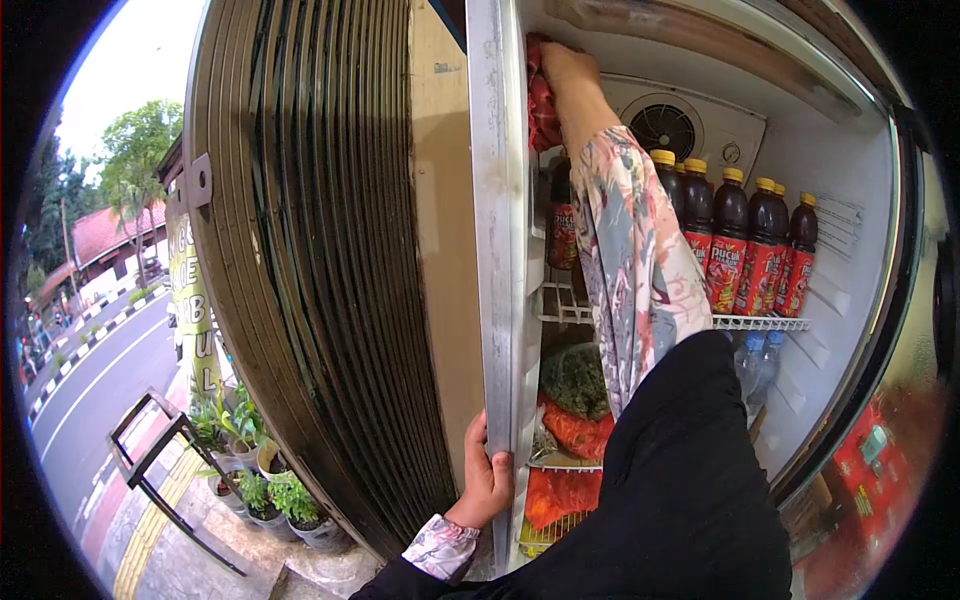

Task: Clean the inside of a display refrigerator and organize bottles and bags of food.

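Observation:
My right hand (568,69) reaches into the top left corner of an open display refrigerator (498,225). It presses a red cloth (541,97) against the inner side wall; the fingers are partly hidden by the cloth. My left hand (486,474) grips the outer edge of the cabinet's left wall, low down, with the thumb in front. Beside my right sleeve, dark tea bottles (726,247) with yellow caps and red labels stand on the white wire shelf (761,323). One more such bottle (561,232) stands left of the sleeve.
A round fan (663,127) sits in the back wall. Bagged greens (577,381), red bags (574,427) and clear bottles (757,367) fill lower shelves. The glass door (911,315) stands at the right. Leftward are a folding metal shutter (337,285), potted plants (289,499) and a metal frame (154,439).

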`<state>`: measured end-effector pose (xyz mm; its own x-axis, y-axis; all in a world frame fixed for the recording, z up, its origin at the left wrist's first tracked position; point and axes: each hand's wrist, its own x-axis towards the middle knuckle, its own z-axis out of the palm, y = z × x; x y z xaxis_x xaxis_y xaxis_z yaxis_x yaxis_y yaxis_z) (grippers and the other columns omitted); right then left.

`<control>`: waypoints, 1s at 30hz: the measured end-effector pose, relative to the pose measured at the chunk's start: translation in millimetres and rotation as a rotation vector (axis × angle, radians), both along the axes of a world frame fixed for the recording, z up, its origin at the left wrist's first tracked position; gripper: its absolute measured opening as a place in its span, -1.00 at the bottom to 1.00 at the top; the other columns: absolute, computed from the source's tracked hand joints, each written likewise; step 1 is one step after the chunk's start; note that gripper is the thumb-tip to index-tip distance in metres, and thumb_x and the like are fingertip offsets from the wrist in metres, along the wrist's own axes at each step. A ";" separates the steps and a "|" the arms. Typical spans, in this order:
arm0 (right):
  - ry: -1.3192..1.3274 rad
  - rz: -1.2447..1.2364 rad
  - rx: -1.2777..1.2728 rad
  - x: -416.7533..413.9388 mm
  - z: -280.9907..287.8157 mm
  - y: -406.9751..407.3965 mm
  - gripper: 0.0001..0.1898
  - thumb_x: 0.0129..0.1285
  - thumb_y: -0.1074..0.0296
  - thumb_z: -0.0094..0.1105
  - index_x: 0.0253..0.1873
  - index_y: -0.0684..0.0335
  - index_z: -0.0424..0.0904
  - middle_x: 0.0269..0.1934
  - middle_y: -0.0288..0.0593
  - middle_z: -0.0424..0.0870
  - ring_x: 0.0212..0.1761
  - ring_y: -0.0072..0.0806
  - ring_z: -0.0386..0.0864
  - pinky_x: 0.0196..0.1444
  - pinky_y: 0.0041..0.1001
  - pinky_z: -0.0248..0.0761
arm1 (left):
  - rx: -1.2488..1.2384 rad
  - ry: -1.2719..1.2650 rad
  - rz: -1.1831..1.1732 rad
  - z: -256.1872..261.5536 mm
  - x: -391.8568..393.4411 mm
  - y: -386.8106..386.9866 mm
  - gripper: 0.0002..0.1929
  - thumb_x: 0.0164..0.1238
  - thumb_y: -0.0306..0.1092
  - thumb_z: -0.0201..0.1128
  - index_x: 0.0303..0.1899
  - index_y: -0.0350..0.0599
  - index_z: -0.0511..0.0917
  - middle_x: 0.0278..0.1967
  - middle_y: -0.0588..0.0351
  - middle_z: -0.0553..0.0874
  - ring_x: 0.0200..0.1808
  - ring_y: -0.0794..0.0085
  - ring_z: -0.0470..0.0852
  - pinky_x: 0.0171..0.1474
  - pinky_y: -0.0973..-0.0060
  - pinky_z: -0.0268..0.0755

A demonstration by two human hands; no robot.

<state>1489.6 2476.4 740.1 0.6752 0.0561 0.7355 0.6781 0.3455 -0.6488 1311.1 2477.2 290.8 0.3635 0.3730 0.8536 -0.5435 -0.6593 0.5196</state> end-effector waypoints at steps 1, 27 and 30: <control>0.015 0.054 0.007 -12.4 1.7 -3.7 -0.38 0.05 0.15 0.25 0.13 0.52 0.44 0.00 0.11 0.59 -0.07 -0.27 0.58 -0.02 -0.43 0.41 | 0.017 -0.004 0.021 0.2 -1.4 1.2 -0.42 0.46 -0.13 -0.09 0.31 -0.37 0.04 0.25 -0.19 0.26 0.29 0.12 0.25 0.34 0.26 0.03; -1.032 -0.566 0.717 -121.4 -36.6 -63.2 -0.65 -0.10 0.27 0.45 -0.28 0.25 0.45 -0.30 -0.15 0.62 -0.21 -0.18 0.56 -0.07 -0.33 0.41 | -0.046 0.001 0.007 1.1 -10.1 -3.1 -0.35 0.44 0.02 -0.06 0.29 -0.37 0.07 0.17 -0.10 0.35 0.21 0.25 0.32 0.28 0.34 0.10; -1.276 -0.681 0.630 -119.0 -18.7 -90.7 -0.82 0.01 0.51 0.22 -0.23 0.29 0.51 -0.27 -0.05 0.61 -0.11 -0.11 0.51 -0.01 -0.34 0.36 | -0.077 -0.020 -0.008 2.9 -6.8 -4.8 -0.35 0.44 0.02 -0.06 0.29 -0.38 0.08 0.15 -0.11 0.35 0.19 0.25 0.34 0.26 0.35 0.12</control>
<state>1370.6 2385.7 721.4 -0.6130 -0.5097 0.6036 0.7781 -0.2569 0.5733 1304.2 2472.4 293.6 0.3502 0.4348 0.8297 -0.5594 -0.6134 0.5575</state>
